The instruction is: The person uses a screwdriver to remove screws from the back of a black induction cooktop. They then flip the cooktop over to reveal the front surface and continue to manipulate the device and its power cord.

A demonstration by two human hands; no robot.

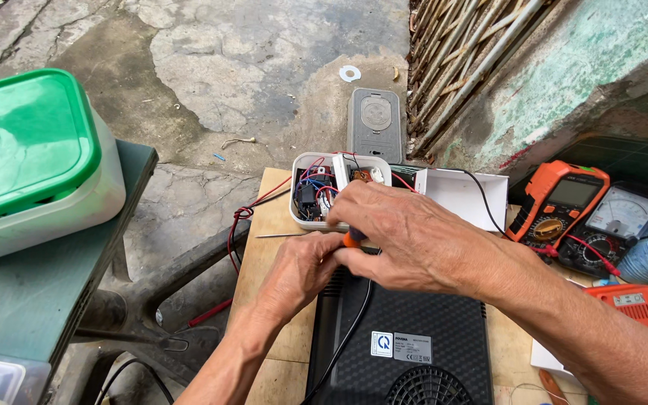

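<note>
My right hand [406,240] is closed around an orange-handled tool [353,238], only a bit of the handle showing. Its fingers reach over a small white plastic box [305,166] that is open and full of red, blue and black wires and small parts. My left hand [298,274] is curled right below, touching the right hand and the tool, at the near edge of the box. Both hands hover over the top end of a black ribbed appliance [414,330] lying bottom-up on a wooden board [264,225].
An orange multimeter [560,206] and an analogue meter [616,225] lie right, beside a white open carton [463,193]. A grey cover [374,124] lies on the concrete beyond the box. A green-lidded white tub [31,165] sits on a dark stand left. Red and black leads trail off the board.
</note>
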